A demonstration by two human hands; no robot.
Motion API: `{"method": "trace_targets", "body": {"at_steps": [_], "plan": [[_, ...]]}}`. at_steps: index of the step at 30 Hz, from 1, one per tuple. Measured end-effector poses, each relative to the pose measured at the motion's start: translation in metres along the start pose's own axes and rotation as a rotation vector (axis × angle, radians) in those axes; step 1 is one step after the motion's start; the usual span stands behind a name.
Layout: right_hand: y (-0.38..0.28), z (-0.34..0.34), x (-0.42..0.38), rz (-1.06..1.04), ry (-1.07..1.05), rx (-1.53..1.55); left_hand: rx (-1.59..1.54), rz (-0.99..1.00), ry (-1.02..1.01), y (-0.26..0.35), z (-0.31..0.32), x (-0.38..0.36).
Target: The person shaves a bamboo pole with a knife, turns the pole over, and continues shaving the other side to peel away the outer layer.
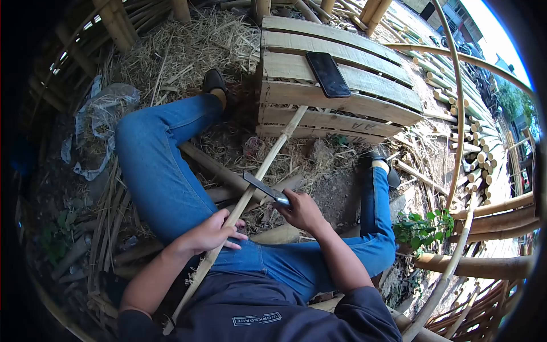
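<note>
A long, pale bamboo strip (272, 153) runs slantwise from the front of the wooden crate (364, 105) down across my lap, past my left side. My left hand (213, 232) wraps around its lower part, thumb on top and fingertips showing on the far side. In my right hand (303, 213) is a knife (265, 188), gripped by its handle. Its blade lies across the strip, a little above my left hand, with the tip past the strip's left edge. Ragged fibres stick out of the strip below my left hand.
A black phone (328, 74) lies on the slatted crate. Dry shavings (188, 54) and cut bamboo pieces cover the ground around my legs. Crumpled plastic (105, 114) lies at left. Stacked bamboo poles (476, 165), a bamboo railing (478, 266) and a leafy plant (423, 229) are at right.
</note>
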State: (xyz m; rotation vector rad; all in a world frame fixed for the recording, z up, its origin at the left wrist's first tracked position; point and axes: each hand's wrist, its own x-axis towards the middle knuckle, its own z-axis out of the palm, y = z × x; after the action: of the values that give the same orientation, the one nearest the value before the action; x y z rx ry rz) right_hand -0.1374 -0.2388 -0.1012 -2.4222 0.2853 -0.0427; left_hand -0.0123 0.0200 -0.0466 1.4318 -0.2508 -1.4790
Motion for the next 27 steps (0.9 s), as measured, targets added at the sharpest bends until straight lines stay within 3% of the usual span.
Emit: {"method": "trace_targets", "body": {"at_steps": [2, 5, 9, 12, 15, 21, 23, 27], "plan": [[0.003, -0.002, -0.001, 0.036, -0.011, 0.034, -0.182, -0.126, -0.073, 0.022, 0.002, 0.011], [0.013, 0.000, 0.000, -0.019, 0.049, 0.070, 0.045, -0.003, -0.085, -0.002, 0.003, 0.033], [0.008, -0.011, -0.005, -0.053, 0.032, 0.183, 0.126, 0.079, -0.079, 0.000, 0.008, 0.029], [0.000, -0.013, -0.007, -0.013, -0.040, 0.200, 0.106, 0.073, -0.069, 0.004, 0.012, 0.028], [-0.001, 0.001, -0.005, -0.068, 0.120, 0.254, 0.034, 0.106, -0.071, 0.003, 0.009, 0.035], [0.002, 0.000, 0.002, 0.152, -0.068, 0.129, 0.044, -0.040, -0.034, 0.012, 0.016, 0.031], [-0.003, -0.002, 0.002, 0.194, -0.033, 0.040, 0.001, -0.037, -0.042, 0.010, 0.015, 0.034], [-0.025, -0.004, 0.005, 0.266, 0.028, -0.128, 0.386, 0.178, 0.157, -0.006, 0.019, 0.037]]}}
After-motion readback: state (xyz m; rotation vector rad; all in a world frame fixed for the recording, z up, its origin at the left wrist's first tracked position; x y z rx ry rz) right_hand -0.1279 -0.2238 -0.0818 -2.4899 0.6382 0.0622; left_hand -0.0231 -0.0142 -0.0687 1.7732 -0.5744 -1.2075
